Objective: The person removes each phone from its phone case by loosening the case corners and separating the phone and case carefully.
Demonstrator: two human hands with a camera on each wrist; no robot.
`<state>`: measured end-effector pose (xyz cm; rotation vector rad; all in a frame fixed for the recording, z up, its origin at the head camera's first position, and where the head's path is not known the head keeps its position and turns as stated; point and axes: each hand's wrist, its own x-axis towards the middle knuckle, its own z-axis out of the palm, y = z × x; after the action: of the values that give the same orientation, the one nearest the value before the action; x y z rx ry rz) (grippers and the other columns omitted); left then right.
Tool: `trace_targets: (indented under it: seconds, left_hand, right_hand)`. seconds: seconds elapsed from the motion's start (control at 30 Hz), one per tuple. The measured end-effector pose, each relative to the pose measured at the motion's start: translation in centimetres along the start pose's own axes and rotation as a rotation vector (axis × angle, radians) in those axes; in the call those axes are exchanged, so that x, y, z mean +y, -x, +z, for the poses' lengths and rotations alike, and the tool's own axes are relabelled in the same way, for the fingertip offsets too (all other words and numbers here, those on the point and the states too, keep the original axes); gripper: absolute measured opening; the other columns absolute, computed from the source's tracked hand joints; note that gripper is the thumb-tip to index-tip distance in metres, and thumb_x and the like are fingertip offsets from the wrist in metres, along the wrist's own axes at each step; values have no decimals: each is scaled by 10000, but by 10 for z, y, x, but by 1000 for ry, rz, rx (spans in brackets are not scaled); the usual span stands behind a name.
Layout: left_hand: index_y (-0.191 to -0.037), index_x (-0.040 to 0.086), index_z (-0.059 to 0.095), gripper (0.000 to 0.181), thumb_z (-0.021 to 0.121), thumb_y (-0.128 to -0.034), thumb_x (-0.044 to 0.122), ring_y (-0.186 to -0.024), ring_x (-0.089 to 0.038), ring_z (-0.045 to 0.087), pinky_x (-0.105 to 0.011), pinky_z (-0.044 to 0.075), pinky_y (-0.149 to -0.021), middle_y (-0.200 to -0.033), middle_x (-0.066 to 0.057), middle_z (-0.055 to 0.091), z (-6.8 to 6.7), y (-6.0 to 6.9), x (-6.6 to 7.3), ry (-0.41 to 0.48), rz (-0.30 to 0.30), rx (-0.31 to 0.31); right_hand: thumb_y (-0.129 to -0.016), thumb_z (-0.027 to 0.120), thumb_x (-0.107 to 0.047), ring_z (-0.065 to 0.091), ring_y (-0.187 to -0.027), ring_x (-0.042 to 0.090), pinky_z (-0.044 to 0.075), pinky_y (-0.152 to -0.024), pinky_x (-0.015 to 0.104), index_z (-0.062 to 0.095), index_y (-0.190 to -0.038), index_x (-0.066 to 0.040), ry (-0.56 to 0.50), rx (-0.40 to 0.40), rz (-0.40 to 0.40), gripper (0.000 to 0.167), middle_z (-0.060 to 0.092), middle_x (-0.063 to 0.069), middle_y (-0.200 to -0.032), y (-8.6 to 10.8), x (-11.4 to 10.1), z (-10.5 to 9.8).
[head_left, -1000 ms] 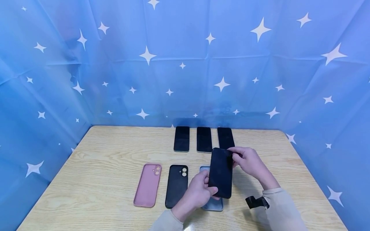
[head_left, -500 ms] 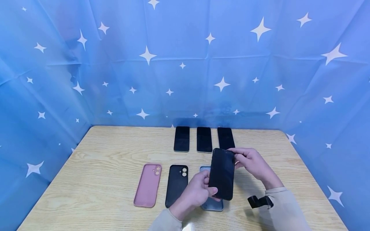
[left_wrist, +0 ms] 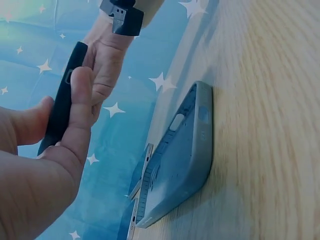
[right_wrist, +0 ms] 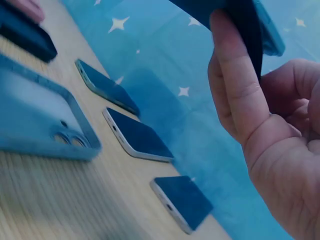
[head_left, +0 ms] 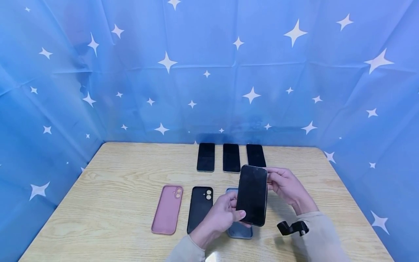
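Observation:
Above the table, a phone [head_left: 252, 194] with a black screen is held upright and slightly tilted between both hands. My left hand [head_left: 220, 214] grips its lower left, thumb over the front edge. My right hand [head_left: 286, 187] pinches its upper right edge. A dark phone case [left_wrist: 61, 107] shows around the phone's side in the left wrist view. In the right wrist view, the phone's paler edge [right_wrist: 272, 35] stands apart from the dark case there. Below lies a blue phone case [head_left: 240, 233], open side up, partly hidden by the phone and left hand.
A pink phone case [head_left: 167, 211] and a black phone case [head_left: 199, 209] lie left of the blue one. Three phones, a left [head_left: 206, 157], a middle [head_left: 231, 158] and a right one [head_left: 256, 155], lie along the table's back edge before the starry curtain [head_left: 209, 91].
The held phone has turned slightly and a pale line now shows along its top edge. My right fingers have slid from the top corner down its right edge. The left hand keeps its grip.

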<state>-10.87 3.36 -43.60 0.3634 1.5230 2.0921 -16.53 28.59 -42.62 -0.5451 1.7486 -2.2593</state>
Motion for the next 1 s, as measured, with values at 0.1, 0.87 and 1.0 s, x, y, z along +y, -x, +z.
trace_targets:
  seconds: [0.1, 0.87, 1.0]
  left_hand:
    - [-1239, -70, 571, 343, 542, -928, -213, -943, -431, 738, -434, 672, -747, -1122, -240, 718, -1, -1, 1, 14, 0, 0]
    - [-1213, -65, 577, 283, 584, -945, -157, -971, -344, 752, -438, 673, -736, -1114, -203, 736, -10, -10, 6, -68, 5, 154]
    - [-1235, -62, 573, 296, 591, -952, -146, -981, -361, 748, -437, 671, -748, -1132, -207, 729, -11, -11, 7, -60, 7, 178]
  right_hand:
    - [-1027, 289, 125, 705, -900, 92, 633, -767, 217, 757, -1173, -125, -69, -16, 13, 550, 756, 20, -1069, -2, 4, -2]
    - [-1108, 486, -183, 684, -901, 121, 638, -816, 288, 573, -1287, 178, 361, 208, 173, 412, 712, -24, -993, -2, 2, 24]
    - [-1097, 505, -167, 687, -902, 133, 637, -830, 320, 561, -1300, 189, 397, 178, 188, 414, 723, -2, -980, 0, 2, 28]
